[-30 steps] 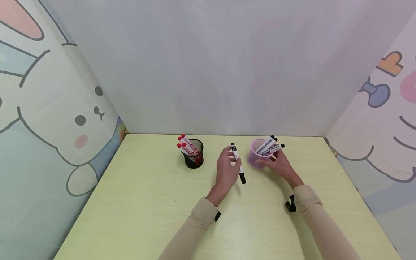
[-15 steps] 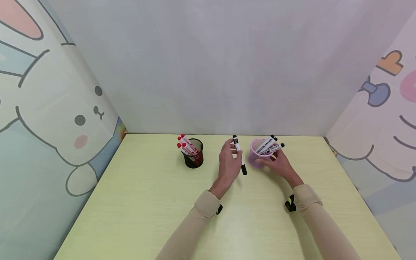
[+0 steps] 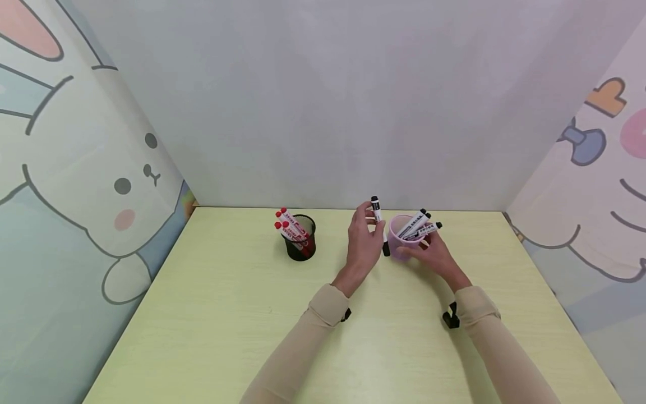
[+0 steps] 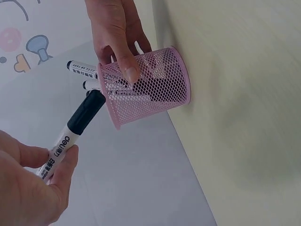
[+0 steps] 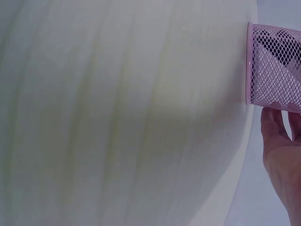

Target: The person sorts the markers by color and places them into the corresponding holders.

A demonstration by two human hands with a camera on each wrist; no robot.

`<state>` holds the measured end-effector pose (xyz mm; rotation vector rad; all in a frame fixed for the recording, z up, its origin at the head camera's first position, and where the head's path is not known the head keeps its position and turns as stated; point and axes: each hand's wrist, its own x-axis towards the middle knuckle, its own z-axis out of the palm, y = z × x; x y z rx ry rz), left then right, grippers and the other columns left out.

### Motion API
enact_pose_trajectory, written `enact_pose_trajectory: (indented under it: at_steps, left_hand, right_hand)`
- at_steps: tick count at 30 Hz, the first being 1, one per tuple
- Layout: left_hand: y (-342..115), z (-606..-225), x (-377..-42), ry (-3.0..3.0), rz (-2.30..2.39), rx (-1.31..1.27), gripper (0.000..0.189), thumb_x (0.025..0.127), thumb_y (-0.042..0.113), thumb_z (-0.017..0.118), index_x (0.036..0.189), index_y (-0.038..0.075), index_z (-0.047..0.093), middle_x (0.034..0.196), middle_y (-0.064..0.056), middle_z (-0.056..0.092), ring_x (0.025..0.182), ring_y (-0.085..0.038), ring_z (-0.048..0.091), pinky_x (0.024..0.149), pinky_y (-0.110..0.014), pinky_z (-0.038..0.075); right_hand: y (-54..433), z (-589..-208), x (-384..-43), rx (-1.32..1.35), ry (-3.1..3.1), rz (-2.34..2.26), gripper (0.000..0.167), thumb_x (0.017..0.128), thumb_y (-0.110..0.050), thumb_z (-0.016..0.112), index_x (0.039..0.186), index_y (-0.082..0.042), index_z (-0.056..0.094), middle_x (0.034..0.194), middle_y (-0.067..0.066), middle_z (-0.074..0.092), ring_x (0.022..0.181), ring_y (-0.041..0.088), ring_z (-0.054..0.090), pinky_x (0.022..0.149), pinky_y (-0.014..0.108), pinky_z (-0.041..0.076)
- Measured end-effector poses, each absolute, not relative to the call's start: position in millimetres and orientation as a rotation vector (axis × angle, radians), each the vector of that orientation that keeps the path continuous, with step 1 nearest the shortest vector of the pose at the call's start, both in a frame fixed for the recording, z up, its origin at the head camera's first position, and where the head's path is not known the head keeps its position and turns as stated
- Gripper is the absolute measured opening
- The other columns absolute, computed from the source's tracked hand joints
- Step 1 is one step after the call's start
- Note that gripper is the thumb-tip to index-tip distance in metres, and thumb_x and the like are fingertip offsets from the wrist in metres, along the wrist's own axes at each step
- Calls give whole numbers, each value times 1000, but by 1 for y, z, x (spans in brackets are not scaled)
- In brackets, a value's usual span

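Note:
My left hand [image 3: 364, 242] pinches a white whiteboard marker [image 3: 377, 209] with black ends, its lower end just left of the pink mesh pen cup [image 3: 397, 250]. Up close in the left wrist view, the marker's black cap [image 4: 86, 112] points toward the cup's rim, the marker being outside it. My right hand [image 3: 438, 259] grips the cup's right side, thumb across the mesh in the left wrist view. Inside the cup lean three black-capped markers [image 3: 413, 226]. The right wrist view catches only part of the cup [image 5: 277, 70] and of the right hand [image 5: 284, 155].
Left of my hands, a black mesh pen cup [image 3: 301, 252] holds several red-capped markers [image 3: 294, 229]. Both cups stand near the back of the pale yellow table [image 3: 212, 314]. A white backdrop [image 3: 323, 112] rises behind, with cartoon-printed panels [image 3: 91, 185] on both sides.
My left hand has carried the marker forward and to the right, from between the cups up beside the pink one. The right hand and both cups have stayed put.

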<state>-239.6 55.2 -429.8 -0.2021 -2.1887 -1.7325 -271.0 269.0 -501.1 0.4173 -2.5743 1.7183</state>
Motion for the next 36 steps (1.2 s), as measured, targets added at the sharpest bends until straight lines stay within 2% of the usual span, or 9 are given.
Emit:
enact_pose_trajectory:
  at_steps: [7, 13, 19, 23, 29, 33, 36]
  left_hand:
    - [61, -426, -245, -2207, -1729, -248, 44, 99, 0, 65, 139, 3, 48, 115, -12, 60, 104, -22, 65, 80, -20, 58]
    - [68, -422, -252, -2210, -1675, -349, 43, 100, 1, 64, 139, 3, 47, 118, -13, 59, 106, -22, 63, 82, -17, 56]
    - [77, -416, -256, -2261, -1564, -457, 42, 104, 5, 59, 143, 5, 43, 123, -13, 57, 112, -22, 61, 89, -14, 54]
    - [82, -416, -259, -2264, -1528, -546, 42, 104, 5, 58, 143, 3, 42, 122, -13, 56, 114, -22, 61, 92, -12, 51]
    - [87, -417, -264, -2219, -1492, -674, 40, 105, 3, 56, 143, 2, 42, 122, -15, 55, 113, -21, 61, 95, -11, 48]
    - [90, -417, -266, -2252, -1422, -751, 39, 106, 4, 54, 143, 3, 42, 125, -14, 54, 113, -21, 60, 94, -12, 48]
    - [93, -421, -267, -2297, -1373, -777, 39, 107, 5, 52, 144, 4, 41, 128, -13, 53, 112, -21, 59, 91, -13, 49]
  right_hand:
    - [278, -523, -283, 431, -2574, 1699, 83, 89, -11, 82, 155, -8, 32, 146, 16, 46, 125, 17, 47, 100, 17, 44]
    - [280, -525, -283, 423, -2585, 1696, 85, 89, -15, 83, 156, -9, 30, 147, 16, 47, 126, 29, 50, 97, 16, 45]
    - [281, -524, -283, 426, -2602, 1680, 83, 90, -15, 81, 156, -8, 30, 147, 17, 47, 126, 27, 49, 96, 13, 44]
    - [280, -522, -282, 418, -2633, 1654, 85, 92, -17, 80, 159, -9, 27, 149, 16, 44, 127, 22, 46, 100, 18, 44]
    - [272, -502, -272, 419, -2643, 1695, 86, 93, -9, 78, 159, -4, 24, 153, 22, 39, 132, 28, 44, 113, 43, 43]
    - [274, -506, -274, 414, -2632, 1718, 87, 92, -9, 78, 159, -4, 24, 151, 20, 40, 128, 25, 46, 111, 35, 46]
    - [277, -517, -280, 401, -2631, 1709, 88, 92, -10, 79, 160, -5, 23, 150, 20, 40, 127, 26, 46, 112, 38, 44]
